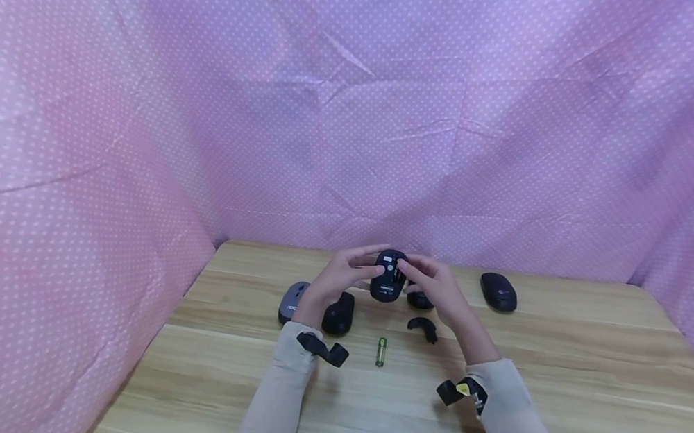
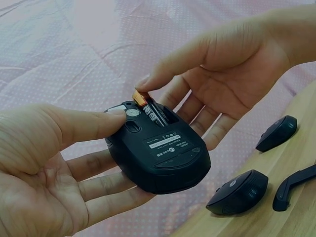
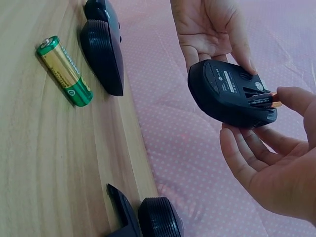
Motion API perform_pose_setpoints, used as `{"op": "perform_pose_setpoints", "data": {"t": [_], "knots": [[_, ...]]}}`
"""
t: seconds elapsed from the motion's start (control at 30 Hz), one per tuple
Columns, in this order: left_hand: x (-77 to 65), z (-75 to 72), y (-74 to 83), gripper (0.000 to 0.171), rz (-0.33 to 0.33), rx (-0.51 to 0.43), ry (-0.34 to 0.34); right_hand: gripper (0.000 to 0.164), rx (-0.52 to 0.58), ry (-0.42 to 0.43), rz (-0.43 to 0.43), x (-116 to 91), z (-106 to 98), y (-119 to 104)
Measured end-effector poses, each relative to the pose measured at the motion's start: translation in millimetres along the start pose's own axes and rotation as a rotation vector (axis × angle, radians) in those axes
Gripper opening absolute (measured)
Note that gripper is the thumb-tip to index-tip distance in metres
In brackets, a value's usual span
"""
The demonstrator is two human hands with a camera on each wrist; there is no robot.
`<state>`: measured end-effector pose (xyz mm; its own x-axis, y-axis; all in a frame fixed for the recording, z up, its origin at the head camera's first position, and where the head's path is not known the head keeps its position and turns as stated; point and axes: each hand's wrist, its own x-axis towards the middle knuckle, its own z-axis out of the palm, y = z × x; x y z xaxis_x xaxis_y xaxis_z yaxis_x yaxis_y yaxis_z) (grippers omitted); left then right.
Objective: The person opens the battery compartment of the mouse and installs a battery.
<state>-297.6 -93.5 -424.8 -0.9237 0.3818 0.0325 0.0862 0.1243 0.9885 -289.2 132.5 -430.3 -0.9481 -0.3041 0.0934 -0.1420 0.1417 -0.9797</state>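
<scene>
A black computer mouse [image 2: 163, 158] is held underside up above the far part of the table, its battery compartment uncovered. My left hand [image 1: 341, 275] grips it, thumb on the underside and fingers beneath. In the compartment a black-and-orange battery [image 2: 154, 114] lies at a slant, its orange end raised. The thumb of my right hand [image 1: 440, 294] is on that orange end, while the other fingers reach under the mouse. A green-and-gold battery [image 3: 64, 70] lies on the table, nearer to me than the hands. Right of it is a curved black cover piece [image 1: 424, 327].
Beside my left forearm sit a grey mouse [image 1: 290, 302] and a black mouse [image 1: 339, 315]. Another black mouse [image 1: 419, 300] is partly hidden by my right hand. Farther right lies one more black mouse [image 1: 499, 292]. Pink dotted cloth [image 1: 391, 144] hangs behind the wooden table [image 1: 591, 351].
</scene>
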Motion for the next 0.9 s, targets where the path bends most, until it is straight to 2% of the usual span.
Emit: {"op": "perform_pose_setpoints", "data": {"t": [0.33,0.9], "knots": [[1.6,1.0,-2.2,0.048,0.041,0.000,-0.010,0.045,0.005,0.015,0.000,-1.6,1.1,-5.2],[2.2,4.1,-3.6,0.050,0.046,-0.009,-0.016,0.047,0.072,-0.016,0.029,-2.4,-1.2,-2.1]]}}
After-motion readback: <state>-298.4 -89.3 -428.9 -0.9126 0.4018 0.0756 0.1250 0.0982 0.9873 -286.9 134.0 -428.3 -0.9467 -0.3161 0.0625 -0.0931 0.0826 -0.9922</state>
